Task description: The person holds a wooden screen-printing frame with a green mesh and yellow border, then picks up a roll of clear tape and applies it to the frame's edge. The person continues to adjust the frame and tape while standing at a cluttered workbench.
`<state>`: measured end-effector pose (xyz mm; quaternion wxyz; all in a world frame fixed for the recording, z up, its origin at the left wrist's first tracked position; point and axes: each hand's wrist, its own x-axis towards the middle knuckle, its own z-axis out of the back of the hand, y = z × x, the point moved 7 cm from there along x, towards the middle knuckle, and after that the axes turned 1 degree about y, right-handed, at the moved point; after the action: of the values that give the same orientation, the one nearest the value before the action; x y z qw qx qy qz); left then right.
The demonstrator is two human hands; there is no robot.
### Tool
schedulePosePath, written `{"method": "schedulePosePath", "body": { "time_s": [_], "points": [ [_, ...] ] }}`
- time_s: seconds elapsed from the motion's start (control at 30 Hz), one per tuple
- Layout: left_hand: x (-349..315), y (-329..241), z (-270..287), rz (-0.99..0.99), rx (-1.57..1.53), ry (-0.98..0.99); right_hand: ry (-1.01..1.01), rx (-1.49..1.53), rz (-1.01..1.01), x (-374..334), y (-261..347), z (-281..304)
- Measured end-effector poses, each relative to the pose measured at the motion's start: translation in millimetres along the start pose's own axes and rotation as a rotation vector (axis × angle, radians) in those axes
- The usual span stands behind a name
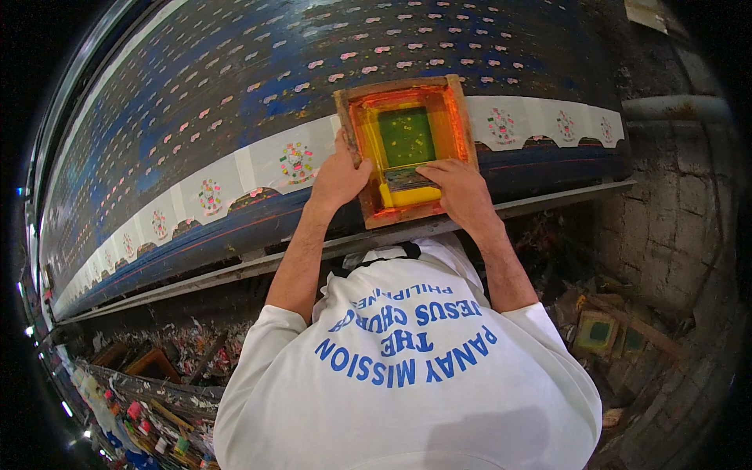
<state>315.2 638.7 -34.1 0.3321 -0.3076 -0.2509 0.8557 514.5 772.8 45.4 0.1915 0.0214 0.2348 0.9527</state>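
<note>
A wooden-framed printing screen [460, 117] lies across a strip of white cloth pieces [251, 168] on a long dark table. Inside its orange-stained walls are yellow ink and a green mesh window [407, 135]. My left hand [341, 178] grips the frame's left side, its thumb over the rim. Over the near right part of the frame, my right hand [460, 190] is closed on a squeegee [403, 179], a flat, dark, ink-smeared bar resting in the yellow ink. The cloth beneath the screen is hidden. Small colourful round prints [296, 161] show on the cloth to either side.
The dark table [266, 70] carries rows of small pink-and-white marks. A narrow ledge [540, 200] runs along its near edge. Other frames [597, 330] lie low at the right, near a block wall [666, 204]. Containers and scraps [145, 423] clutter the lower left.
</note>
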Motion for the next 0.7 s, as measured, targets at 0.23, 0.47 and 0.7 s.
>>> {"method": "schedulePosePath", "body": {
  "time_s": [0.23,0.47,0.7],
  "points": [
    [2,2,0,-0.042,-0.023,-0.027,0.001,-0.021,0.049,-1,-2,3],
    [-5,-61,-18,-0.189,-0.06,-0.141,-0.089,-0.024,0.102,-26,-47,41],
    [27,-154,-79,-0.262,0.055,-0.253,-0.097,-0.067,0.109,-61,-153,90]
  ]
}}
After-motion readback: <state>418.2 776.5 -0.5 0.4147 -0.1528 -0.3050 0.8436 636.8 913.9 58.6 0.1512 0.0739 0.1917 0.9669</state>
